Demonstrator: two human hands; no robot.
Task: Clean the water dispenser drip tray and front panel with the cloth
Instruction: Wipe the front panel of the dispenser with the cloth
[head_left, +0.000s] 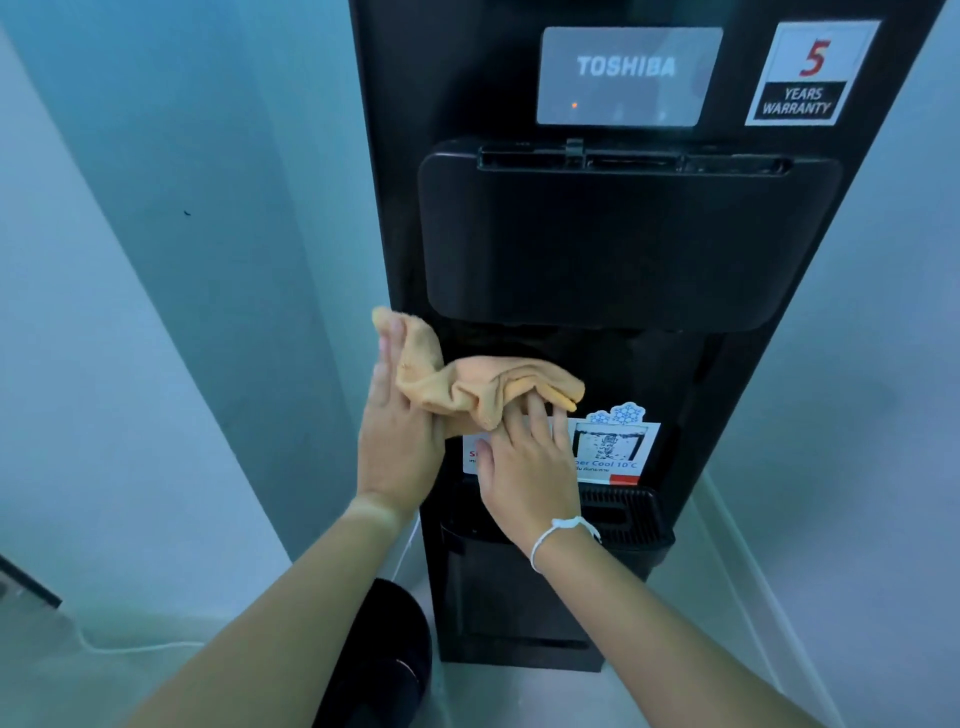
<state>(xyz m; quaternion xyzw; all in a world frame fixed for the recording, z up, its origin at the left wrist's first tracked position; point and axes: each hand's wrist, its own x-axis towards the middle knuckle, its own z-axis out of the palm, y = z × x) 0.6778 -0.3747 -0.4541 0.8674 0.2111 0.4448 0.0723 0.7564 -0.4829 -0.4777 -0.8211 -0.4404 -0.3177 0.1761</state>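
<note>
Stretching between both hands, an orange cloth (467, 387) is held bunched against the black dispenser (623, 249), just under the overhanging tap cover (628, 239). The left hand (397, 436) is seen with straight fingers laid flat along the cloth's left end, which is pressed at the dispenser's left edge. The right hand (530, 478) is spread over a white sticker (615, 449), its fingertips tucked under the cloth's right fold; whether they are curled round the fabric cannot be told. A white bracelet (563, 535) is worn on the right wrist. Below the sticker, the ribbed drip tray (634, 512) is partly covered by the right wrist. Higher on the panel, a grey brand plate (628, 75) and a warranty sticker (810, 73) are fixed. A dark bin (389, 654) is seen on the floor beside the dispenser's base, near a white cable (140, 647).
</note>
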